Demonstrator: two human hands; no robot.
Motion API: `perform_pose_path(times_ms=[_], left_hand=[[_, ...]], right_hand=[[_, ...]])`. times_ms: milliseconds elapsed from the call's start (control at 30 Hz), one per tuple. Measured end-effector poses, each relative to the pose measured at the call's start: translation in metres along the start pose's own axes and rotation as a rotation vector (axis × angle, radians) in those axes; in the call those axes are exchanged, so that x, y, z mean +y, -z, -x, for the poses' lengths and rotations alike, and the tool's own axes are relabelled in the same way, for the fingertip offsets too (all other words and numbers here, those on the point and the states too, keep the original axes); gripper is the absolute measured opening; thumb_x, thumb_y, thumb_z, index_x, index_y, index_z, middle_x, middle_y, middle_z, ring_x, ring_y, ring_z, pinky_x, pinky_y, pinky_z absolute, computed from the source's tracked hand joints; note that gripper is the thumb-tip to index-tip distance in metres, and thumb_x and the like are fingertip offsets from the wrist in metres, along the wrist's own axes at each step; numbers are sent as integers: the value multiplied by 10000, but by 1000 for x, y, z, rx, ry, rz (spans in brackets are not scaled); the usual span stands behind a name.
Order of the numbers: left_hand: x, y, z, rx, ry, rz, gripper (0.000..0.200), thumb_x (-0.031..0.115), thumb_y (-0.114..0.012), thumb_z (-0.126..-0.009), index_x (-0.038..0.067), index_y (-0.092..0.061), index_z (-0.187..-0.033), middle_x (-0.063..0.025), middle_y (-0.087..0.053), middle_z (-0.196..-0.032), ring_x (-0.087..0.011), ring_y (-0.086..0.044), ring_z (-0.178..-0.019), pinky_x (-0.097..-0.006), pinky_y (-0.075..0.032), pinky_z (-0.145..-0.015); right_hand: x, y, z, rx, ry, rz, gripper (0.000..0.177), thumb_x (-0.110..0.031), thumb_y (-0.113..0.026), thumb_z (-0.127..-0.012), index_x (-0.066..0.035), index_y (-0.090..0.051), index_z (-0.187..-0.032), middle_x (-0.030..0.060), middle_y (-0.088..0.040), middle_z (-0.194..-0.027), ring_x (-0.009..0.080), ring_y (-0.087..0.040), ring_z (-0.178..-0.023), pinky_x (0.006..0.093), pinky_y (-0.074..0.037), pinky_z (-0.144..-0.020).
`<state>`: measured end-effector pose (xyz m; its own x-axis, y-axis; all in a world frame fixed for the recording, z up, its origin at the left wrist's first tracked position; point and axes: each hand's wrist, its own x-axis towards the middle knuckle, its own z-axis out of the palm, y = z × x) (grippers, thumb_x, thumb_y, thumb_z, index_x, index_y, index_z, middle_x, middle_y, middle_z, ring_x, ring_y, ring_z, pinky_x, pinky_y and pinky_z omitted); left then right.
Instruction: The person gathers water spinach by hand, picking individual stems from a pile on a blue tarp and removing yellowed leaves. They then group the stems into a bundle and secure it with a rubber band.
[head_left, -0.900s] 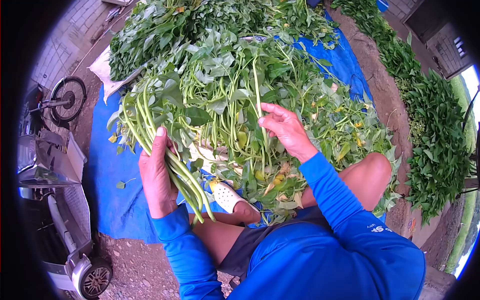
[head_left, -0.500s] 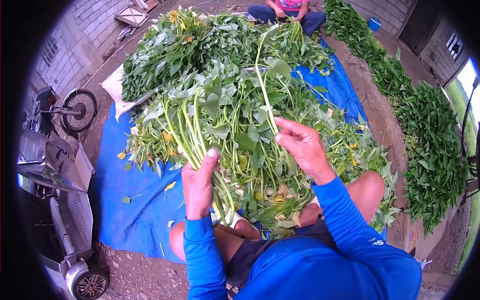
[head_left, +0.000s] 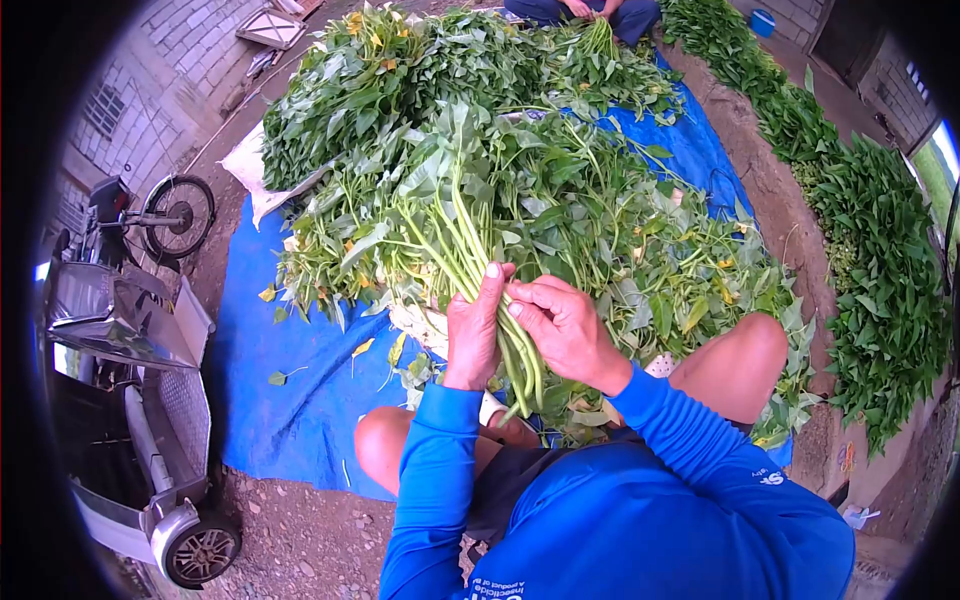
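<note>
My left hand (head_left: pixel 474 338) is closed around a bunch of water spinach (head_left: pixel 460 245), its leafy tops pointing away from me and its thick green stem ends hanging below the fist. Against the right side of the same stems is my right hand (head_left: pixel 568 335), thumb and fingers closed on them beside the left thumb. Beneath and beyond both hands spreads a loose heap of water spinach (head_left: pixel 590 225), with some yellow leaves mixed in.
A taller leafy pile (head_left: pixel 345 130) lies farther back on the blue tarp (head_left: pixel 290 400). Another person's hands (head_left: pixel 590 8) hold greens at the far edge. A long row of greens (head_left: pixel 870 280) runs along the right. At left stand a motorcycle wheel (head_left: pixel 180 217) and metal sidecar (head_left: pixel 170 420).
My right hand has moved left with a single stem and joined it to the bunch. My left hand has shifted right and slightly up, still holding the bunch.
</note>
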<state>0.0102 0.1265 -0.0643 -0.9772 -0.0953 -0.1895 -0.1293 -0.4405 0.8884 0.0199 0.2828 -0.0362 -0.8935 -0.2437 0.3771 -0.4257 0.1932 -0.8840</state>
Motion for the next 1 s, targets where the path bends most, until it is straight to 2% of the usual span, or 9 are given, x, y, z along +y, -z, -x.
perform_pose_path(times_ms=[133, 267, 300, 500, 633, 733, 867, 900, 1000], left_hand=[[-10, 6, -7, -37, 121, 139, 406, 407, -702, -1084, 15, -693, -1189, -86, -731, -1033, -182, -729, -900, -325, -629, -782], [14, 7, -2, -1, 61, 4, 273, 360, -706, -1085, 92, -666, -1050, -39, -702, -846, -149, -697, -741, -287, -598, -640], [24, 7, -1, 32, 51, 37, 267, 363, -700, -1089, 110, -653, -1017, -30, -687, -794, -140, -672, -690, -276, -573, -600], [42, 34, -10, 32, -48, 175, 239, 345, -702, -1091, 114, -654, -1051, -18, -667, -863, -118, -666, -722, -246, -567, -594], [42, 39, -17, 70, -20, 298, 184, 296, -712, -1088, 117, -677, -1066, -26, -678, -890, -124, -668, -744, -252, -593, -640], [37, 34, -19, 135, -32, 297, 174, 270, -742, -1069, 105, -691, -1051, -29, -687, -894, -131, -671, -749, -251, -599, -675], [33, 37, -27, 249, -66, 268, 199, 277, -762, -1056, 93, -698, -1015, -34, -691, -883, -133, -667, -755, -262, -596, -697], [35, 35, -27, 262, -67, 254, 220, 292, -766, -1054, 89, -697, -1005, -34, -688, -871, -134, -664, -754, -282, -595, -697], [32, 36, -27, 255, -130, 181, 238, 308, -764, -1054, 86, -694, -1002, -35, -686, -871, -135, -666, -754, -293, -592, -687]], right_hand=[[21, -6, 3, 5, -34, -11, 255, -98, -741, -1023, 63, -755, -1220, 139, -719, -972, 195, -700, -848, 330, -573, -769], [22, 18, -5, 6, -280, -324, 241, -171, -736, -1056, 11, -779, -1208, 17, -755, -943, 84, -675, -844, 263, -560, -750], [26, 31, -7, 64, -362, -358, 223, -174, -726, -1057, 11, -785, -1167, 53, -795, -958, 88, -688, -863, 290, -561, -765], [42, 61, 41, -354, -325, -99, 324, -176, -781, -934, -71, -797, -1240, 56, -708, -1065, 162, -697, -1005, 321, -563, -911], [52, 40, 69, -248, -35, 3, 342, -193, -803, -931, -81, -794, -1255, 85, -670, -1175, 243, -667, -1155, 372, -538, -1015], [56, 35, 68, -265, -195, -220, 291, -171, -773, -977, -58, -789, -1244, 96, -693, -1158, 254, -675, -1118, 382, -543, -996], [58, 45, 66, -246, -591, -605, 286, -156, -712, -1038, 18, -746, -1262, 43, -726, -916, 111, -664, -808, 296, -562, -751], [54, 49, 62, -228, -642, -634, 292, -174, -705, -1035, 31, -734, -1241, 24, -719, -874, 51, -609, -713, 247, -523, -649], [60, 56, 53, -254, -697, -561, 280, -175, -682, -1032, 23, -744, -1221, 41, -758, -950, 68, -623, -692, 250, -534, -628]])
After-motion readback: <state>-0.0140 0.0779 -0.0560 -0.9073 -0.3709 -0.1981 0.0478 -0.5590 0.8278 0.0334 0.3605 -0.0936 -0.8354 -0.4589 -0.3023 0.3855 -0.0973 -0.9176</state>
